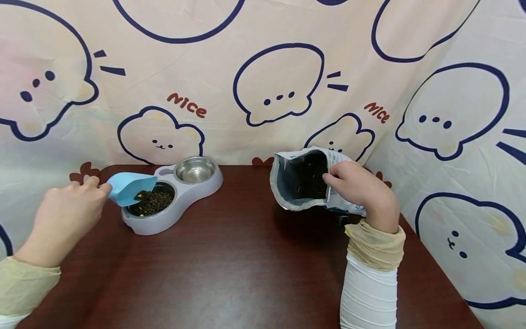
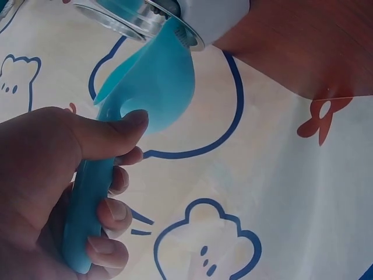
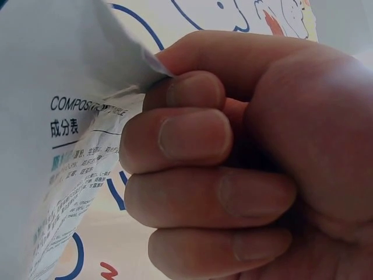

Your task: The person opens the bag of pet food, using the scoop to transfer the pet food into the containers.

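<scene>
My left hand [image 1: 70,214] grips the handle of a light blue scoop [image 1: 123,187], thumb along its top, as the left wrist view shows. The scoop tips over the near bowl of a grey double pet bowl [image 1: 189,201], its lip at the brown kibble [image 1: 154,202] with a few yellow bits. The far steel bowl [image 1: 195,170] holds nothing visible. My right hand [image 1: 361,189] pinches the edge of an open foil-lined bag [image 1: 283,183], its mouth facing left and dark kibble inside. Printed text [image 3: 81,125] shows on the bag in the right wrist view.
A dark reddish-brown table [image 1: 230,269] lies under everything. Cream cloth [image 1: 255,27] with cartoon bear outlines hangs behind and at both sides. A small black object [image 1: 342,220] shows partly beneath the bag, too hidden to name.
</scene>
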A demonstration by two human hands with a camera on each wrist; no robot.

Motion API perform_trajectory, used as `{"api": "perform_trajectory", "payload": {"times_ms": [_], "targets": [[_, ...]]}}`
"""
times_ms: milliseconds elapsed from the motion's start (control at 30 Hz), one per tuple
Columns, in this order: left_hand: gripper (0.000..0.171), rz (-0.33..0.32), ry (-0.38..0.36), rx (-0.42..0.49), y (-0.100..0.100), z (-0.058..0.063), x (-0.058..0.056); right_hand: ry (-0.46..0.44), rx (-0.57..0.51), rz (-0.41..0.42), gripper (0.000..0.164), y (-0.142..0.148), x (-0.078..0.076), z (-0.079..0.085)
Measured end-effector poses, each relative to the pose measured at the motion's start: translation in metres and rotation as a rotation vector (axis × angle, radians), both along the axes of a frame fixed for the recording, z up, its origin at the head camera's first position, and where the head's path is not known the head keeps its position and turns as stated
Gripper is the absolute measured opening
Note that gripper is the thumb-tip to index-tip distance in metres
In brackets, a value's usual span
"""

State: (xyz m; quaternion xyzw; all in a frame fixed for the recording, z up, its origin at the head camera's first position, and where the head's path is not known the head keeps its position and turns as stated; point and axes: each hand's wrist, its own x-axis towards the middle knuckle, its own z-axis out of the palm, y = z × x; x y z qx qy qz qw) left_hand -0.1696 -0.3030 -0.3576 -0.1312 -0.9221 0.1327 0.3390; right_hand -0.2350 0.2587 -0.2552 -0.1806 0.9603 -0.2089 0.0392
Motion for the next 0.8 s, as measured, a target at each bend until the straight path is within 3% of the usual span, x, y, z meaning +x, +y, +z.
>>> {"api": "perform_trajectory", "payload": {"times_ms": [233, 433, 800], "targets": [[0.024, 0.009, 0.013, -0.040, -0.001, 0.001, -0.001, 0.004, 0.006, 0.002, 0.043, 0.000, 0.000, 0.000], [0.016, 0.028, 0.021, -0.050, 0.001, 0.003, -0.002, 0.012, 0.005, 0.004, 0.043, 0.001, 0.001, 0.000], [0.015, 0.011, 0.114, 0.074, 0.015, -0.002, -0.002, 0.015, 0.007, -0.005, 0.043, 0.002, 0.001, -0.001]]}}
